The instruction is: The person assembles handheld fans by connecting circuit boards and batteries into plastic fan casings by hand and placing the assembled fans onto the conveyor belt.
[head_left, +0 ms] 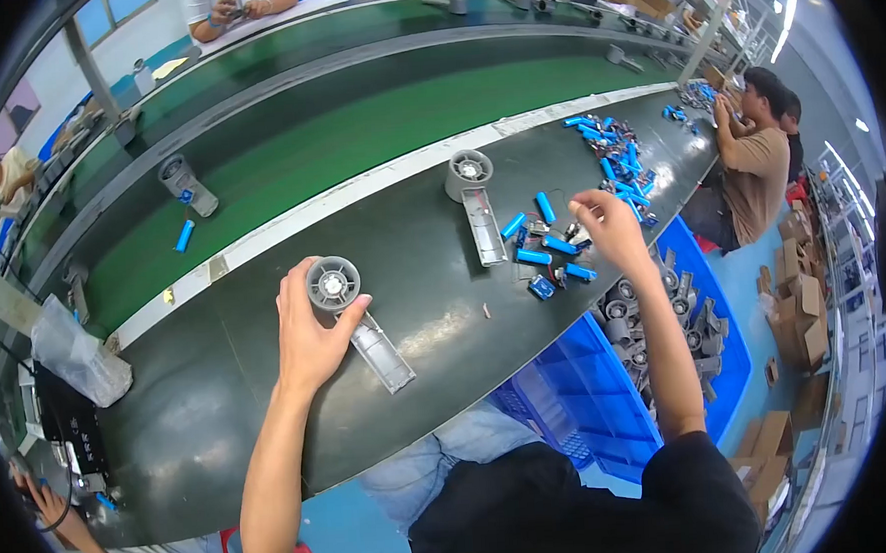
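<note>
My left hand [308, 336] grips a grey plastic fan housing [379, 356] by its round head, thumb on one side and fingers on the other. Its open, trough-like handle points toward me over the dark worktop. A second grey fan housing [485, 230] lies farther off, to the right. Beside it is a loose group of blue cylindrical batteries [534, 258] with wires and small circuit parts. Over the right edge of that group is my right hand [613, 236], its fingers curled into a pinch. Whatever sits between those fingertips is too small to make out.
A bigger heap of blue batteries [617, 157] lies at the back right. Below the table edge stands a blue bin [723, 362] full of grey housings. A green conveyor belt [297, 174] runs beyond a white rail. Co-workers sit at right, far side and lower left.
</note>
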### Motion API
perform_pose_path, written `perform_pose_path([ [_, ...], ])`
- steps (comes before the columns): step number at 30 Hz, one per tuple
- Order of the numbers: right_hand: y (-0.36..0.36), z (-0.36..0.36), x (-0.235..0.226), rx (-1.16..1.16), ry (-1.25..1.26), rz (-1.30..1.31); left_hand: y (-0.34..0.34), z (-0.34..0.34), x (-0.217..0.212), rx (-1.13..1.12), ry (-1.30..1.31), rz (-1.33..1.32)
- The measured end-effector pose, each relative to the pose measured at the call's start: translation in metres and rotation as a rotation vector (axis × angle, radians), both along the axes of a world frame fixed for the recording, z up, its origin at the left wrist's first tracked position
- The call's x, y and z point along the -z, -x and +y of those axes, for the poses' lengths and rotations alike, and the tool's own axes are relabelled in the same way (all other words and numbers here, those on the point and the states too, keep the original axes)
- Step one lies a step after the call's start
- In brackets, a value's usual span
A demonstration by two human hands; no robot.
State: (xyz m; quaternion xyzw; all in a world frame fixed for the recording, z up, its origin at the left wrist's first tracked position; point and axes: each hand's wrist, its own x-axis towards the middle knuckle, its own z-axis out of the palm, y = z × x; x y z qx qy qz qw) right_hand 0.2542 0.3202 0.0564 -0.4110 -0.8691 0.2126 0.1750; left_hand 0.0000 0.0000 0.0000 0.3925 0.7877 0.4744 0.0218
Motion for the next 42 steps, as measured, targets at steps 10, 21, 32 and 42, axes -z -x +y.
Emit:
perform_pose_path([
  [10,-0.030,0.021,0.010,-0.041,0.152,-0.046,-0.001,0.001,0.001,0.040,-0.002,-0.024],
  [21,0.019,-0.021,-0.029,-0.188,0.208,0.595,-0.001,-0.003,-0.001,0.013,-0.024,0.147],
  [32,0.105,-0.174,-0.039,-0.588,0.729,0.569,-0.026,-0.007,-0.036,0.179,-0.457,0.506],
  [42,0.115,-0.176,-0.003,-0.704,0.561,0.328,-0.001,-0.042,-0.034,0.241,-0.698,-0.612],
])
